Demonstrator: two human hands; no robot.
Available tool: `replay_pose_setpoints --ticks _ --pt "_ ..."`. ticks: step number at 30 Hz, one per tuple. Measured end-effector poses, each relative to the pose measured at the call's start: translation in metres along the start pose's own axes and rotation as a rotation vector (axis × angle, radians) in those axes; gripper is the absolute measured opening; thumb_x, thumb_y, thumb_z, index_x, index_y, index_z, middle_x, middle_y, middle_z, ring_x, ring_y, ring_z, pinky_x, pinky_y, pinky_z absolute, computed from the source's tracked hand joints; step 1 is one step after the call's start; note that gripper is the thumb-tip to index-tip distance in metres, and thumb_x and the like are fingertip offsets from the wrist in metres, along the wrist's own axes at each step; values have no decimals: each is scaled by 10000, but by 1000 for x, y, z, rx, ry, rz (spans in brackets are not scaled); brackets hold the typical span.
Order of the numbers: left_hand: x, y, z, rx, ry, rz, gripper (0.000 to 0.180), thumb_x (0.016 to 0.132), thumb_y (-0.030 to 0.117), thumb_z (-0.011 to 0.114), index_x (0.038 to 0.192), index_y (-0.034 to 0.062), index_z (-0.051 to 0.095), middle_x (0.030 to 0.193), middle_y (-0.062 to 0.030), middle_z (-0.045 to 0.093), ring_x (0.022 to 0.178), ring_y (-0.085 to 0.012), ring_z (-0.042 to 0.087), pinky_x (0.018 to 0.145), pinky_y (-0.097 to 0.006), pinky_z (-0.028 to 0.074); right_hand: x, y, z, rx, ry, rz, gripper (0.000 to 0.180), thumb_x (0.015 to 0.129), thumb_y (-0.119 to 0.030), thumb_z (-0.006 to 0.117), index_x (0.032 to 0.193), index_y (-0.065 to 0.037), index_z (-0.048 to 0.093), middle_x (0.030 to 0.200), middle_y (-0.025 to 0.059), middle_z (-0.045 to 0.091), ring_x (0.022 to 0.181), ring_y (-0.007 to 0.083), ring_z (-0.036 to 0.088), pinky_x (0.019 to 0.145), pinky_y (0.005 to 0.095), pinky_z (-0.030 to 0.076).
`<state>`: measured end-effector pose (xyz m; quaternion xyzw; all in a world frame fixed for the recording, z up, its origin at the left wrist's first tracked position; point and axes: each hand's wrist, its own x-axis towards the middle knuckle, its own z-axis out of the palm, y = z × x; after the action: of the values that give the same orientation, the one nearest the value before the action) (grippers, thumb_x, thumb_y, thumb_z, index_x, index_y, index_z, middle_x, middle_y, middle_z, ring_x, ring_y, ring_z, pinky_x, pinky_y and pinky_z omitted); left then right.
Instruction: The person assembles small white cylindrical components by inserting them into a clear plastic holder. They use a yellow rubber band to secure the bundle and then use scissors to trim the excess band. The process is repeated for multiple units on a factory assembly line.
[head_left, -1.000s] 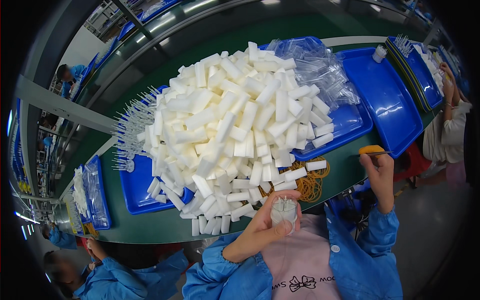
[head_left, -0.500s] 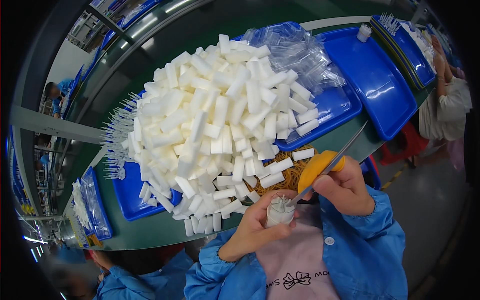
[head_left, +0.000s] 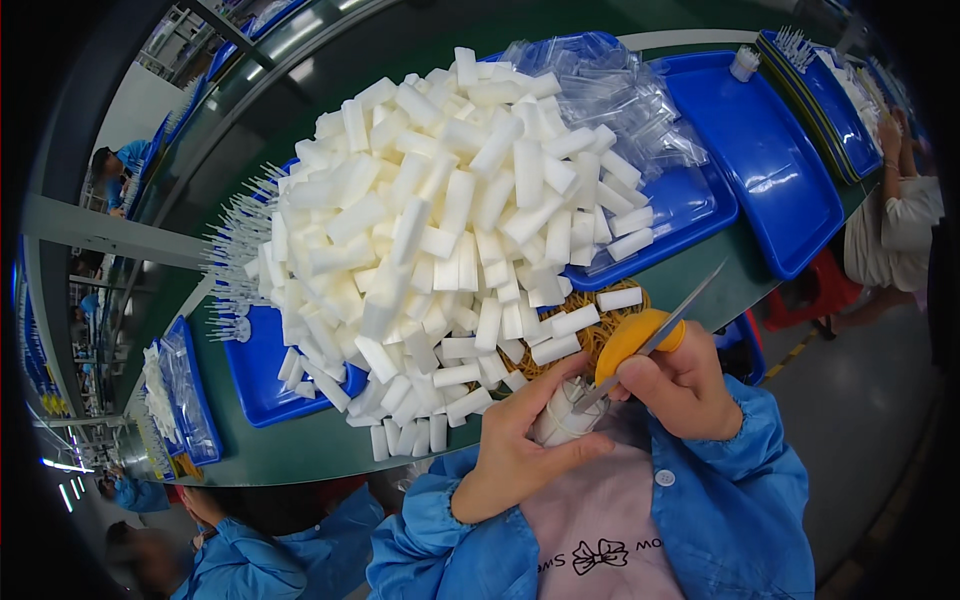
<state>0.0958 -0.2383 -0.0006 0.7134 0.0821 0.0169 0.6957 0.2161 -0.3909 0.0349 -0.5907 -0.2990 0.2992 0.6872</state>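
Note:
My left hand (head_left: 530, 440) is wrapped round a short white bundle (head_left: 567, 418) with a thin band about it, held just over the near table edge. In my right hand (head_left: 690, 385) is a long pointed metal blade (head_left: 700, 292) with an orange-yellow curved grip (head_left: 632, 342). Its far tip points up and right; the lower end meets the top of the bundle, and my fingers partly hide the contact. A large heap of white foam pieces (head_left: 430, 210) lies ahead of my hands. Tan rubber bands (head_left: 597, 335) lie between heap and hands, with a few foam pieces on them.
Clear plastic sleeves (head_left: 625, 105) fill part of a blue tray (head_left: 715, 215) behind the heap. Another blue tray (head_left: 800, 240) stands to the right. White spiked parts (head_left: 245, 250) stand at the heap's left. Co-workers sit left (head_left: 250, 560) and right (head_left: 900, 220).
My left hand and the bundle have turned, showing more of the bundle's side. The blade remains against its top. The whole view has shifted slightly.

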Motion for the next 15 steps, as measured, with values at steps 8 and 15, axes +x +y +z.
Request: replay_pose_setpoints --ticks 8,15 --pt "2 6 -2 -19 -20 -93 765 677 163 831 1299 -61 447 1182 -120 572 1067 -151 542 926 -289 419 -7 10 -4 170 134 35 190 940 -144 524 1013 27 566 869 71 612 691 80 564 615 216 485" --pt "3 0 0 27 15 -4 692 679 193 827 1269 11 513 1079 -117 640 956 -131 604 839 -268 476 -3 6 -7 118 30 65 188 943 -139 516 1002 30 571 871 70 610 692 79 568 618 212 489"
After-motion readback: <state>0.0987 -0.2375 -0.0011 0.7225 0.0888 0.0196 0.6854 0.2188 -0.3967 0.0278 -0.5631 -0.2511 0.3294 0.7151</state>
